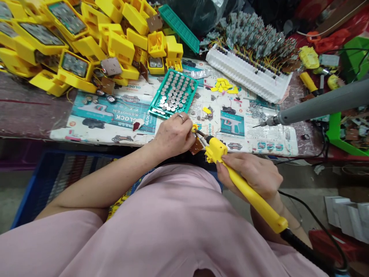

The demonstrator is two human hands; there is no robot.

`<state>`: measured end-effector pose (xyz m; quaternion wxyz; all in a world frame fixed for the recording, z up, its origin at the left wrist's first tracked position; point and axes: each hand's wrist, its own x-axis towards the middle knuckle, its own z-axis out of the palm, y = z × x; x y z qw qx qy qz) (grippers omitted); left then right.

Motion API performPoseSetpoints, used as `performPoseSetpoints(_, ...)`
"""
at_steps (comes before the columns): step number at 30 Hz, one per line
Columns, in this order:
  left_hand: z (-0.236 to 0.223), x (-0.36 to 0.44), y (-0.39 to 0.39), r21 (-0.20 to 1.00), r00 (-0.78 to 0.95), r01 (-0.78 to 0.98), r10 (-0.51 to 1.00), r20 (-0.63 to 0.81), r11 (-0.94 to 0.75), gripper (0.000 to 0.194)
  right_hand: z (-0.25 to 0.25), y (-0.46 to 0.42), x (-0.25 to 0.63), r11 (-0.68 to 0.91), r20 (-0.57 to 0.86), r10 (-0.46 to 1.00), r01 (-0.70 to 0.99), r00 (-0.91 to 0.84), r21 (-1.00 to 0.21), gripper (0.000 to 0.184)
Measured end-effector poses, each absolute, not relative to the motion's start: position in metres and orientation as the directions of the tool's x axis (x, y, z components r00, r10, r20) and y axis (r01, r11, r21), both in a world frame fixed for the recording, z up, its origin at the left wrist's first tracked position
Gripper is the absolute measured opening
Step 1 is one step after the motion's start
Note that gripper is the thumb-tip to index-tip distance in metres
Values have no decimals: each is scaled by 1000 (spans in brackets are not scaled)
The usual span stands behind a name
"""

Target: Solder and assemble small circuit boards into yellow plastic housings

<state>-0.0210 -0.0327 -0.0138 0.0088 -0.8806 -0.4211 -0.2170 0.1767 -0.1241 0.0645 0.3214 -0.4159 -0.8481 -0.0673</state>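
Soldering iron (248, 184) (yellow-bodied) is clamped in right hand (255, 175), left hand (175, 135) pinching yellow piece (195, 127).

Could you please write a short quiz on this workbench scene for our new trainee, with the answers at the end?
1. Multiple choice: what does the right hand hold?
A) a red cup
B) a long yellow tool
C) a pair of scissors

2. True or false: the tip of that tool is close to the fingers of the left hand, near the front edge of the bench.

3. Fill in the missing word: the small silver discs lie in a ____ tray, to the left of the white rack.

Key: 1. B; 2. True; 3. green
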Motion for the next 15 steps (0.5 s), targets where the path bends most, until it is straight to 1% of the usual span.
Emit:
performPoseSetpoints(2, -14, -21, -33, 158, 556, 744, 734, 390, -649, 15, 65, -122, 177, 655, 606, 654, 739, -452, -155, 12)
performPoseSetpoints(7, -13, -23, -33, 197, 547, 745, 753, 367, -637, 15, 67, -120, 178, 672, 605, 630, 733, -486, -111, 12)
performPoseSetpoints(10, -14, -26, -32, 216, 556, 725, 741, 376, -654, 13, 65, -123, 180, 668, 611, 639, 731, -468, -138, 13)
performPoseSetpoints(12, -14, -29, -33, 236, 576, 695, 723, 382, -679, 13, 61, -127, 183, 635, 656, 645, 753, -393, -174, 19)
performPoseSetpoints(15, -15, -35, -37, 236, 590, 646, 670, 451, -726, 16, 49, -133, 192, 525, 719, 666, 809, -197, -264, 30)
